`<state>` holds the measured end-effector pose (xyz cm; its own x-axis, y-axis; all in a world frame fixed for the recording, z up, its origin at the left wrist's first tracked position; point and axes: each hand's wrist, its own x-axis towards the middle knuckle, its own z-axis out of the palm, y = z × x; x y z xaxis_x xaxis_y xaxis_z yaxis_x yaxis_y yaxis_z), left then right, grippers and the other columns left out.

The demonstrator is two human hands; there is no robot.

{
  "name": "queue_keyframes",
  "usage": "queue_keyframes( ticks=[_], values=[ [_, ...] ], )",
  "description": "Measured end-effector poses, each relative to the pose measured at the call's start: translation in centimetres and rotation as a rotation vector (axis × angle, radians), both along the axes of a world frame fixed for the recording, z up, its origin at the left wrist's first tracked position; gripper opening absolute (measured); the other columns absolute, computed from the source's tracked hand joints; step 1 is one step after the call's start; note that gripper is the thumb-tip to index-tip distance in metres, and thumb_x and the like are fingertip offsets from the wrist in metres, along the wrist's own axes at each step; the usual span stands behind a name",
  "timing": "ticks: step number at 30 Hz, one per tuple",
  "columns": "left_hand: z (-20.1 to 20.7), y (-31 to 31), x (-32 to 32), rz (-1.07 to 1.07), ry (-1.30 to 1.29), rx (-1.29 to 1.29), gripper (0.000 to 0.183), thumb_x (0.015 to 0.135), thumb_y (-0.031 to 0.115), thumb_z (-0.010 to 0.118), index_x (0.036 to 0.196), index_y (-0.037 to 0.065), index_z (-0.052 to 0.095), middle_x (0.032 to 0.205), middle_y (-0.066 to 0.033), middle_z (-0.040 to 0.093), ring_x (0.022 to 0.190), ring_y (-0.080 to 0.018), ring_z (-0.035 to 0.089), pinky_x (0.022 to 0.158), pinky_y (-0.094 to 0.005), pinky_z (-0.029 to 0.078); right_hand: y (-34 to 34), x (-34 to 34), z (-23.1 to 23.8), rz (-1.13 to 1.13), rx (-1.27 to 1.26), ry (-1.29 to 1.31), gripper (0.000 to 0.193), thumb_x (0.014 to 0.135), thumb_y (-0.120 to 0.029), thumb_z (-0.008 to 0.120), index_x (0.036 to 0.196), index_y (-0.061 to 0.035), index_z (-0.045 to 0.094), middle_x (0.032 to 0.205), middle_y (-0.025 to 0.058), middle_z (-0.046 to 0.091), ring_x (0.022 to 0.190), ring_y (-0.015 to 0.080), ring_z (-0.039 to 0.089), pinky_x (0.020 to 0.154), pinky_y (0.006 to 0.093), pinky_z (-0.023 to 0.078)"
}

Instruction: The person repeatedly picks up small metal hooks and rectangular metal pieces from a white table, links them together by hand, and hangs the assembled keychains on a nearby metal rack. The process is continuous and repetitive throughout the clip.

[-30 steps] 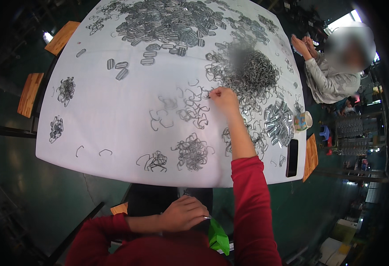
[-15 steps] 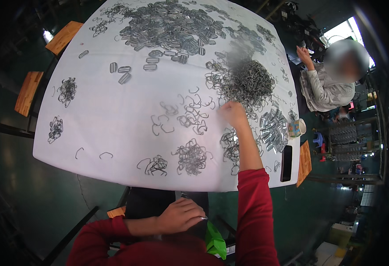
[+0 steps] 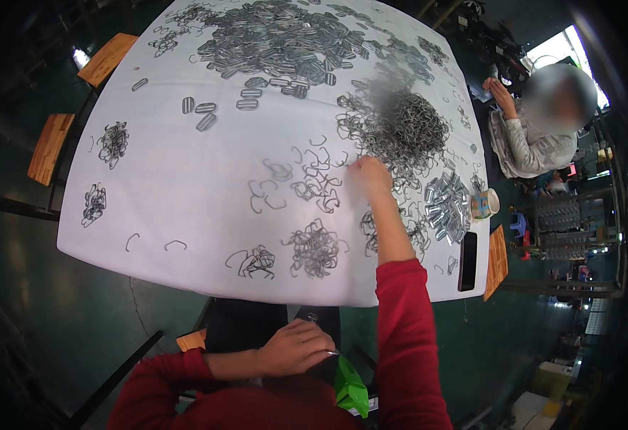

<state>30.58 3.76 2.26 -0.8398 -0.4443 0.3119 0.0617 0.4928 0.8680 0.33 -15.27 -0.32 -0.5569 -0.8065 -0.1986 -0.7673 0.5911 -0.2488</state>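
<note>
My left hand (image 3: 296,349) rests over my lap below the table edge, its fingers curled around a small shiny metal piece (image 3: 333,352) whose tip sticks out. Stretched over the table, my right hand (image 3: 371,178) has its fingers drawn together, and what they hold, if anything, is too small to make out. It lies between a loose scatter of bent wire hooks (image 3: 319,175) and a dense heap of dark wire pieces (image 3: 415,129). Beneath and beside that forearm is another cluster of wire hooks (image 3: 413,233). A pile of shiny metal clips (image 3: 447,208) lies to its right.
A large heap of flat metal buckles (image 3: 278,39) covers the far side of the white table (image 3: 163,172). Nearer me lie hook piles (image 3: 314,249). A paper cup (image 3: 483,205) and a black phone (image 3: 467,261) stand at the right edge. Another person (image 3: 536,136) sits at far right.
My right hand has shifted slightly left and away from me, toward the scattered hooks. My left hand keeps its place. The other person's hands have come together.
</note>
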Motion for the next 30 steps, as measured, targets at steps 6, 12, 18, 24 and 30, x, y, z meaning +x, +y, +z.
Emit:
queue_keyframes(
  ticks=[6, 12, 18, 24, 30],
  values=[
    [-0.2, -0.4, -0.1, -0.026, 0.023, 0.050, 0.015, 0.086, 0.015, 0.067, 0.100, 0.012, 0.062, 0.096, 0.0006, 0.064, 0.090, -0.0189, 0.061, 0.081, -0.0336, 0.046, 6.2, 1.1, 1.7, 0.397, 0.056, -0.587, 0.014, 0.085, -0.018, 0.069, 0.091, -0.0055, 0.071, 0.087, 0.0093, 0.071, 0.081, 0.0233, 0.066, 0.075, 0.0339, 0.051],
    [0.3, -1.1, -0.4, -0.056, -0.043, 0.004, 0.014, 0.084, 0.016, 0.069, 0.097, 0.016, 0.066, 0.097, 0.0027, 0.066, 0.095, -0.0166, 0.062, 0.084, -0.0320, 0.046, 2.4, 0.7, 1.7, 0.308, -0.244, -0.352, 0.010, 0.083, -0.015, 0.069, 0.088, -0.0068, 0.071, 0.084, 0.0106, 0.070, 0.080, 0.0279, 0.066, 0.073, 0.0371, 0.051],
    [1.1, -0.4, -0.6, -0.006, -0.008, 0.048, 0.015, 0.084, 0.015, 0.069, 0.099, 0.014, 0.067, 0.096, 0.0010, 0.065, 0.096, -0.0178, 0.062, 0.085, -0.0337, 0.047, -0.2, 1.8, 0.0, 0.322, -0.147, -0.037, 0.011, 0.086, -0.019, 0.068, 0.092, -0.0095, 0.069, 0.088, 0.0109, 0.068, 0.089, 0.0297, 0.065, 0.077, 0.0397, 0.051],
    [0.7, 0.2, -0.6, -0.023, -0.028, 0.072, 0.016, 0.084, 0.012, 0.068, 0.100, 0.013, 0.066, 0.097, -0.0005, 0.065, 0.095, -0.0194, 0.061, 0.085, -0.0344, 0.047, 3.9, 0.4, 0.2, -0.026, -0.313, -0.993, 0.012, 0.092, -0.016, 0.065, 0.093, -0.0043, 0.065, 0.087, 0.0016, 0.064, 0.074, 0.0096, 0.057, 0.069, 0.0233, 0.045],
    [0.2, 0.0, -0.8, -0.019, 0.020, 0.020, 0.011, 0.086, 0.013, 0.066, 0.097, 0.010, 0.064, 0.094, -0.0027, 0.065, 0.090, -0.0218, 0.062, 0.082, -0.0348, 0.048, 12.7, 3.0, 1.2, -0.277, -0.581, -1.202, 0.011, 0.091, -0.007, 0.065, 0.100, -0.0042, 0.060, 0.088, 0.0032, 0.065, 0.071, 0.0095, 0.056, 0.065, 0.0213, 0.043]
  ],
)
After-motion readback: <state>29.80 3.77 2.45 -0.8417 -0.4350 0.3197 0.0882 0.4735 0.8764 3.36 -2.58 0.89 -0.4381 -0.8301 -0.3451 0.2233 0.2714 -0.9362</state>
